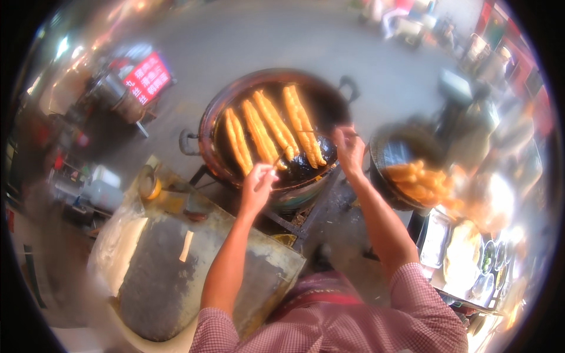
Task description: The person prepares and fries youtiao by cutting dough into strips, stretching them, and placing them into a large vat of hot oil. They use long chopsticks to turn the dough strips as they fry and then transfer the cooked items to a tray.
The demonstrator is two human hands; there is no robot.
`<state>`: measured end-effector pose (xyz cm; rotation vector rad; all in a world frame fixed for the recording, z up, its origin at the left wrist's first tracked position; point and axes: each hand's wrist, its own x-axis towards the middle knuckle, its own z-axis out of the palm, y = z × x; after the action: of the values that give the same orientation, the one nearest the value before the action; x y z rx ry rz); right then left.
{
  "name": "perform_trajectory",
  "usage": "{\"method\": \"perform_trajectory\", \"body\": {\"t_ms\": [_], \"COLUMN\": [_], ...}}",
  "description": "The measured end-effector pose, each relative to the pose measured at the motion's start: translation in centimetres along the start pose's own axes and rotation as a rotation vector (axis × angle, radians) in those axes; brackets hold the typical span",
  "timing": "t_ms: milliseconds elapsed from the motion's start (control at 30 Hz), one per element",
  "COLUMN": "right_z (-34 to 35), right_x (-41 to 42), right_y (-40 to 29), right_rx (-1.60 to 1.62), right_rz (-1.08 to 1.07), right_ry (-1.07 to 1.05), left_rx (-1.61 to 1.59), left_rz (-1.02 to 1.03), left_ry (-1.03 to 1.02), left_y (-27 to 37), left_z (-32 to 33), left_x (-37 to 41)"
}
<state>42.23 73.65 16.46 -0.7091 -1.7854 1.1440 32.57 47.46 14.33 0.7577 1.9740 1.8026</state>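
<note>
A wide round wok [204, 137] of dark oil holds several golden fried dough sticks [261, 132], lying side by side and pointing away from me. My left hand [258, 187] is over the near rim, pinching a thin stick [281, 157] whose tip reaches the near ends of the middle dough sticks. At the wok's right side, my right hand [349, 148] grips another thin stick [312, 131], which extends left across the rightmost dough stick [303, 123]. Bubbles show in the oil by the near ends. Whether either tip touches the dough is too blurred to tell.
Right of the wok stands a dark pot [379, 176] with a heap of fried dough [417, 181]. A worn metal worktable [247, 247] at lower left carries a raw dough strip [186, 246] and a larger dough slab [132, 256] under plastic. Loop handles [189, 142] jut from the wok.
</note>
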Motion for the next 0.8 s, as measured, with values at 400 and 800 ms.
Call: {"method": "perform_trajectory", "body": {"t_ms": [400, 800], "right_z": [-0.6, 0.1], "right_x": [-5.2, -8.1], "right_y": [-2.7, 0.1], "right_rx": [-0.051, 0.198], "right_rz": [-0.454, -0.187], "right_ry": [-0.369, -0.211], "left_rx": [0.142, 0.176], "left_rz": [0.196, 0.054], "left_ry": [0.407, 0.32], "left_y": [-0.7, -8.0], "left_z": [-5.7, -10.3], "left_x": [-2.4, -1.3]}}
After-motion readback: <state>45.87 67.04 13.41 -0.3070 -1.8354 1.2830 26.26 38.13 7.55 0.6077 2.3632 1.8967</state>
